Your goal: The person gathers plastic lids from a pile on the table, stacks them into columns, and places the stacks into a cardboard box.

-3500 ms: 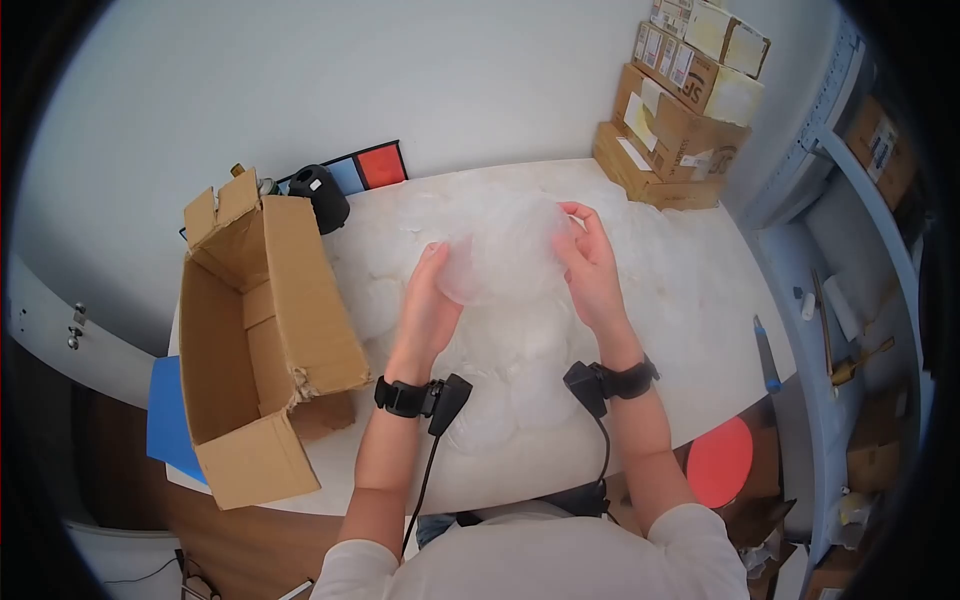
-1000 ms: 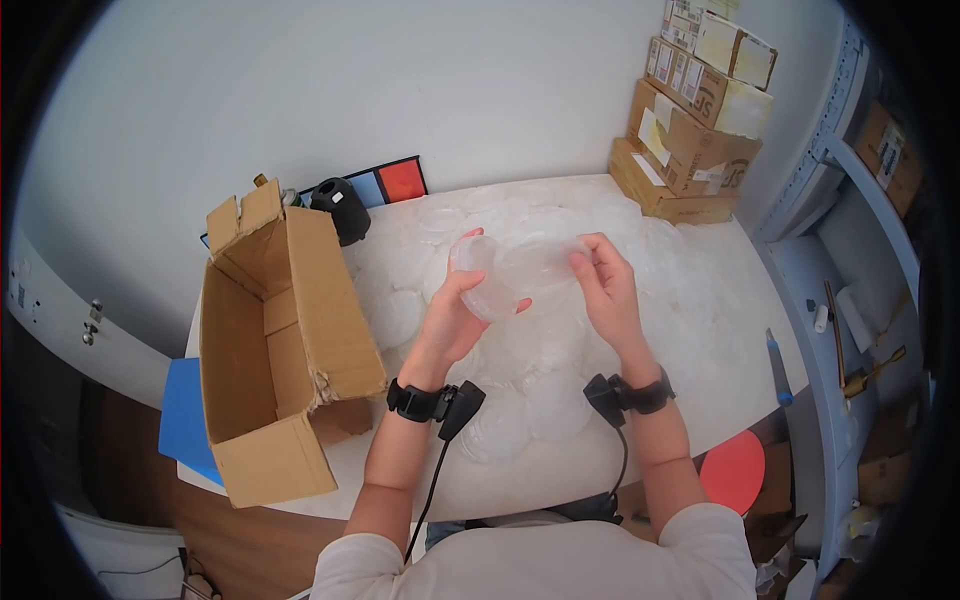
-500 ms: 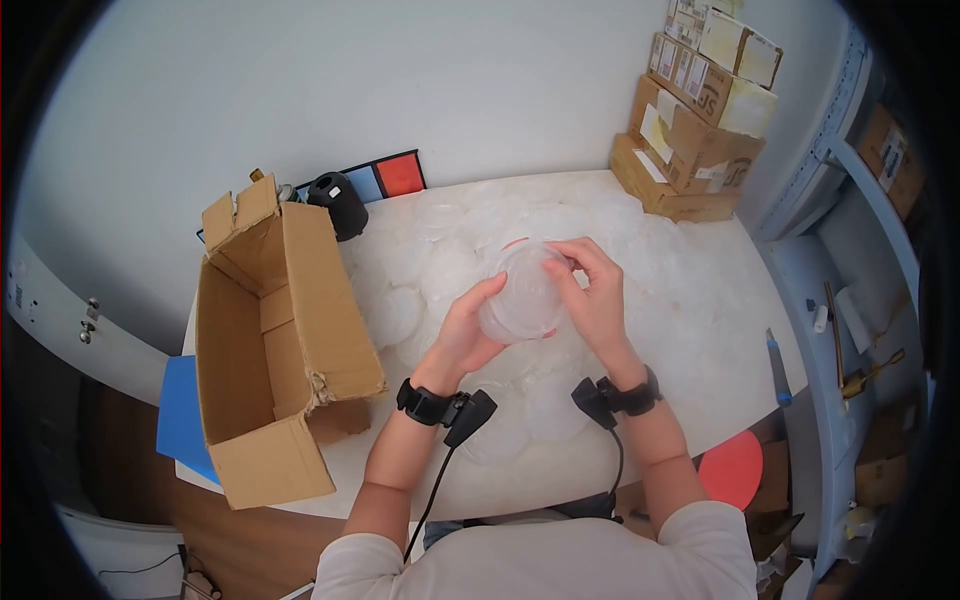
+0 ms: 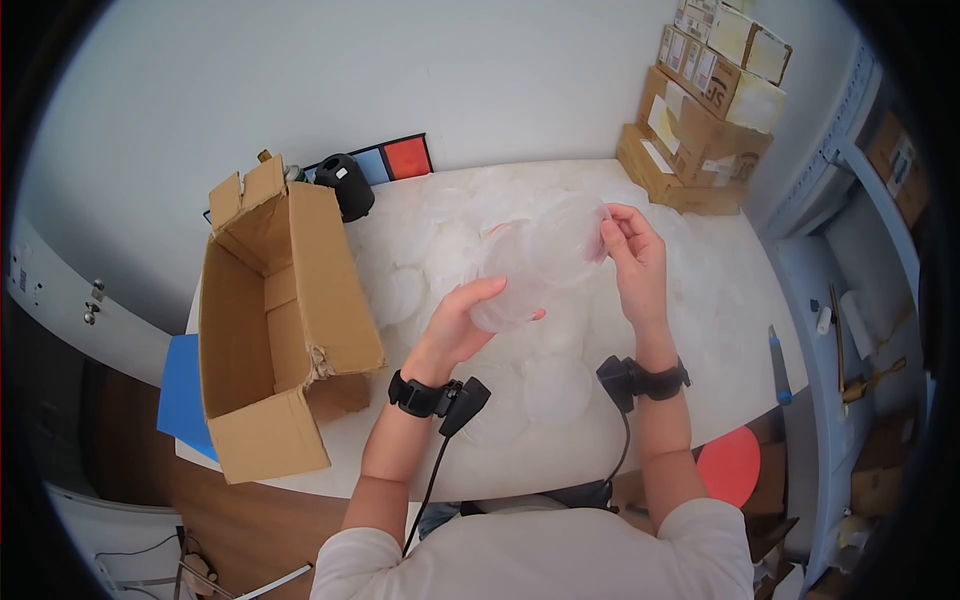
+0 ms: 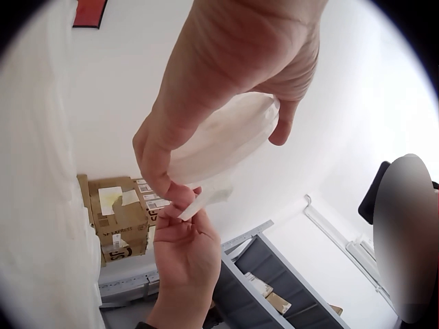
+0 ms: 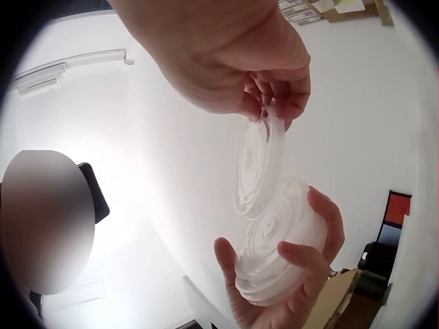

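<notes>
Round, translucent plastic lids are in both hands. In the head view my left hand (image 4: pixel 462 325) grips a small stack of lids (image 4: pixel 500 290), thumb over the near side and fingers round the far side. The right wrist view shows the ridged rims of this stack (image 6: pixel 288 247) between thumb and fingers. My right hand (image 4: pixel 638 260) pinches another lid (image 4: pixel 565 240) by its edge, up and to the right of the stack. In the right wrist view that lid (image 6: pixel 257 164) hangs from the fingertips, its lower edge overlapping the stack.
Many similar translucent lids (image 4: pixel 555 390) cover the white table. An open cardboard box (image 4: pixel 330 290) stands at the left, with a black cylindrical object (image 4: pixel 345 188) behind it. Stacked parcels (image 4: pixel 700 140) stand at the back right. A blue-handled tool (image 4: pixel 780 365) lies near the right edge.
Half a second ago both hands were together on the lids. My right hand has since moved up and right, drawing one lid off the stack, which stays in my left hand.
</notes>
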Available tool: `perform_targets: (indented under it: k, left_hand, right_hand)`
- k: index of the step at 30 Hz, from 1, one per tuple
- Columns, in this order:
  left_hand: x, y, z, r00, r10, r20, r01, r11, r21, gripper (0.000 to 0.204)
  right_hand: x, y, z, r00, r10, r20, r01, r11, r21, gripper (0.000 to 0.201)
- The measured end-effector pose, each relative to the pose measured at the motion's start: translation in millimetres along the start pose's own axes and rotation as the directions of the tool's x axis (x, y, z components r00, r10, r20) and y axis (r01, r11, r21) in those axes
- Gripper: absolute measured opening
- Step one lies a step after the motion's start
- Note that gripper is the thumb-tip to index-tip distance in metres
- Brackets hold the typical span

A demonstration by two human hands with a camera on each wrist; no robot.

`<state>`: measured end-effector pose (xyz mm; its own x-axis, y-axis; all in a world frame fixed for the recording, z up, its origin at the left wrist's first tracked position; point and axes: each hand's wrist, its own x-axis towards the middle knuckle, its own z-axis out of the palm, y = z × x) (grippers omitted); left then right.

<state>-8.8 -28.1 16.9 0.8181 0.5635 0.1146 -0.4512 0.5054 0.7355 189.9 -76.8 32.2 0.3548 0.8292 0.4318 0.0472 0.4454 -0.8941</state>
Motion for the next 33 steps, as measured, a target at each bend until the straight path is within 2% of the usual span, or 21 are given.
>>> perform_targets:
  k: [4,6,7,9,10,12,13,15,16,17,18,19,21,22,24,25,30,32,33]
  left_hand:
    - [-11.9,-1.2,-0.3,1.000,-0.020,0.020,0.019,0.999,0.030,0.062]
    - [-19.3,-3.5,-2.3,0.992,-0.125,-0.002,0.125,0.992,0.022,0.061]
    - [-25.2,-4.4,-0.1,0.992,-0.124,-0.001,0.124,0.992,0.024,0.061]
    - [-38.0,-6.6,5.7,0.983,-0.161,-0.087,0.172,0.976,0.135,0.061]
    - [-41.5,-8.6,6.3,0.983,-0.163,-0.088,0.174,0.975,0.135,0.061]
    - [-47.3,-10.8,7.0,0.973,-0.062,-0.223,0.090,0.989,0.120,0.057]
    - [-46.9,-11.4,8.9,0.972,-0.068,-0.224,0.096,0.989,0.117,0.057]
    - [-38.5,-9.4,13.2,0.919,0.064,-0.389,-0.036,0.996,0.079,0.055]
    - [-33.7,-9.0,10.8,0.919,0.060,-0.389,-0.033,0.997,0.075,0.055]
    - [-28.1,-8.9,5.7,0.911,0.090,-0.403,-0.057,0.994,0.095,0.056]
    - [-25.0,-9.0,3.6,0.901,0.123,-0.417,-0.081,0.990,0.118,0.056]
    - [-24.7,-8.0,7.5,0.902,0.123,-0.414,-0.081,0.990,0.118,0.056]
    - [-23.9,-4.3,18.9,0.931,0.184,-0.315,-0.108,0.964,0.244,0.059]
    - [-23.4,-5.1,20.7,0.932,0.184,-0.313,-0.108,0.964,0.245,0.059]
    - [-25.8,-8.8,23.6,0.959,0.191,-0.212,-0.137,0.960,0.244,0.063]
    - [-27.7,-10.8,23.1,0.959,0.191,-0.210,-0.137,0.960,0.245,0.063]
    - [-45.6,-23.3,17.5,0.946,0.248,-0.207,-0.169,0.927,0.336,0.070]
    - [-49.1,-25.8,17.0,0.946,0.252,-0.204,-0.181,0.932,0.313,0.072]
    - [-51.0,-27.7,17.4,0.946,0.254,-0.204,-0.190,0.939,0.287,0.073]
  right_hand:
    - [-7.5,-0.6,2.5,0.994,0.090,0.065,-0.096,0.991,0.090,0.012]
    - [-18.8,-3.3,13.0,0.974,0.046,0.220,-0.049,0.999,0.008,0.010]
    - [-25.3,-2.8,12.7,0.975,0.044,0.219,-0.047,0.999,0.009,0.010]
    - [-38.5,-0.8,10.6,0.937,0.148,0.316,-0.137,0.989,-0.055,0.010]
    - [-44.0,-1.3,7.3,0.937,0.149,0.315,-0.139,0.989,-0.053,0.010]
    - [-52.5,-3.2,1.4,0.951,0.168,0.260,-0.151,0.985,-0.085,0.010]
    - [-55.2,-3.8,1.2,0.951,0.173,0.256,-0.156,0.984,-0.086,0.010]
    - [-57.1,-4.5,1.4,0.995,0.084,0.062,-0.081,0.995,-0.059,0.009]
    - [-57.7,-3.7,3.4,0.994,0.088,0.059,-0.084,0.995,-0.061,0.009]
    - [-57.7,-1.8,6.9,0.998,-0.049,-0.047,0.043,0.992,-0.115,0.009]
    - [-57.9,-1.3,8.6,0.971,-0.192,-0.143,0.165,0.970,-0.180,0.009]
    - [-58.9,-3.6,7.9,0.970,-0.194,-0.144,0.167,0.969,-0.181,0.009]
    - [-61.6,-11.6,6.9,0.905,-0.426,0.010,0.381,0.797,-0.468,0.014]
    - [-63.3,-14.3,9.0,0.904,-0.428,0.009,0.382,0.796,-0.469,0.014]
    - [-69.4,-17.9,17.1,0.861,-0.464,0.207,0.505,0.733,-0.456,0.018]
    - [-74.0,-17.0,20.1,0.856,-0.453,0.249,0.516,0.722,-0.462,0.019]
    - [-92.1,-9.7,29.0,0.837,-0.440,0.325,0.542,0.749,-0.382,0.021]
    - [-94.6,-5.3,31.9,0.801,-0.550,0.236,0.597,0.702,-0.388,0.021]
    - [-93.6,-5.3,33.2,0.800,-0.546,0.248,0.599,0.704,-0.381,0.021]
